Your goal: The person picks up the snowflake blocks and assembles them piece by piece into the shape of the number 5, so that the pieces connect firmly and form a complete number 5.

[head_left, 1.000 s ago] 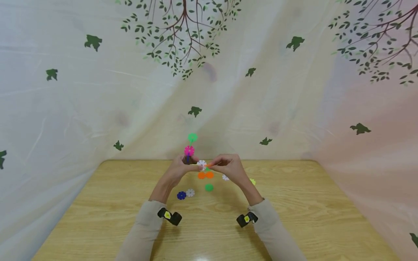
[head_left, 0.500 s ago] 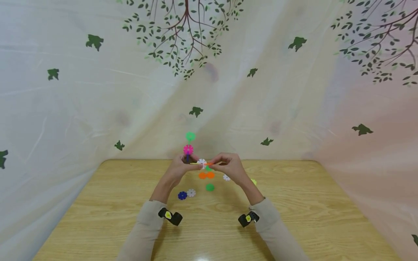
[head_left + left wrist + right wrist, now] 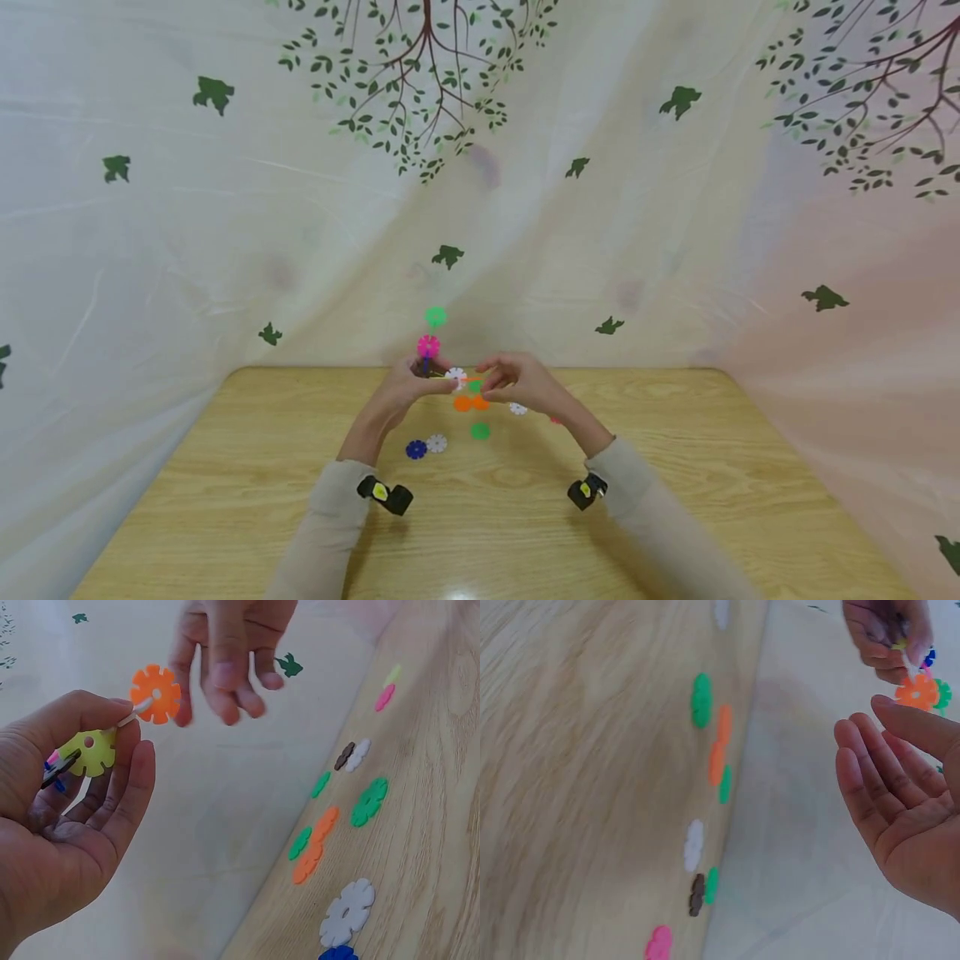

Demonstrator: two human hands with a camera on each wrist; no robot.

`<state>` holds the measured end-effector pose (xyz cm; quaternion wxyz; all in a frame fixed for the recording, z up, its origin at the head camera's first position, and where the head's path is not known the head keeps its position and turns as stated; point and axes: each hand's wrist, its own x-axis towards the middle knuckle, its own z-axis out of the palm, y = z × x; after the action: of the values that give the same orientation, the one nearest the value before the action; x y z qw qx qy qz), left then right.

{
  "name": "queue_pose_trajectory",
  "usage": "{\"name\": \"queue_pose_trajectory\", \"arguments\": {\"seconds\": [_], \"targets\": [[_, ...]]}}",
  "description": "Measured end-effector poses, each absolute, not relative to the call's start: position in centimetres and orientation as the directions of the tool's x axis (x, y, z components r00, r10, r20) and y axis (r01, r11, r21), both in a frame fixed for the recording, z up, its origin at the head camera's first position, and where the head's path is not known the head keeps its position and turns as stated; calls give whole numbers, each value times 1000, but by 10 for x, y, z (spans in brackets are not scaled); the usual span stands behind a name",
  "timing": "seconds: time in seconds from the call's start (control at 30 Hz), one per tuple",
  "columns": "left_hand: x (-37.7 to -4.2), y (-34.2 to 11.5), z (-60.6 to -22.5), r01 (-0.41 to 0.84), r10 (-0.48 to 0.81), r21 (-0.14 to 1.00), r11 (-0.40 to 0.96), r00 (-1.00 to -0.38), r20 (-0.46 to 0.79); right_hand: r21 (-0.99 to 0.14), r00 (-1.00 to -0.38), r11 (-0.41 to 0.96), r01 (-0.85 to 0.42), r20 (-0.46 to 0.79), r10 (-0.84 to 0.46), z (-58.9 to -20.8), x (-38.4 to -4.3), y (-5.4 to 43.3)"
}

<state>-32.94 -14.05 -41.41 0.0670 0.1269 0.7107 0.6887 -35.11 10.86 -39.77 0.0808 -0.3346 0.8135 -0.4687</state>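
Observation:
My left hand (image 3: 401,392) pinches a linked chain of notched plastic snowflake discs above the table. A white disc (image 3: 455,377) is at its fingertips, with an orange disc (image 3: 166,706) slotted onto it at the outer end. Within the curl of the fingers is a yellow disc (image 3: 97,754), beside dark and blue pieces partly hidden by the hand. Farther along the chain, a pink disc (image 3: 428,346) and a green disc (image 3: 436,316) stick up. Just right of the orange disc, my right hand (image 3: 525,383) has its fingers parted and holds nothing; its palm shows in the right wrist view.
Loose discs lie on the wooden table (image 3: 300,500): two orange discs (image 3: 471,403), a green disc (image 3: 480,431), a blue disc (image 3: 416,450) touching a white one, and brown (image 3: 697,895) and pink (image 3: 658,943) discs. A printed curtain (image 3: 525,275) hangs behind.
The right hand pinched the orange disc earlier; now its fingers have let go and spread, and its wrist has swung right. The left hand has shifted slightly left with the chain.

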Motion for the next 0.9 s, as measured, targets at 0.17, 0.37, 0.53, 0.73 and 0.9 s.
{"name": "queue_pose_trajectory", "arguments": {"seconds": [0.17, 0.37, 0.53, 0.73, 0.9], "targets": [[-331, -142, -415, 79, 264, 997, 22, -962, 70, -821, -745, 412, -396, 24, -667, -414, -358, 111], [-331, -142, -416, 77, 250, 996, 35, -966, 66, -769, -689, 469, -435, -51, -723, -435, -362, 109], [-330, -141, -416, 67, 244, 996, 50, -968, 53, -736, -698, 511, -444, -74, -712, -445, -361, 102], [-331, -140, -416, 65, 259, 996, 60, -965, 47, -725, -702, 540, -428, -109, -703, -451, -362, 100], [-330, -140, -416, 61, 261, 995, 82, -965, 37, -738, -692, 535, -411, -130, -710, -454, -366, 103]]}}
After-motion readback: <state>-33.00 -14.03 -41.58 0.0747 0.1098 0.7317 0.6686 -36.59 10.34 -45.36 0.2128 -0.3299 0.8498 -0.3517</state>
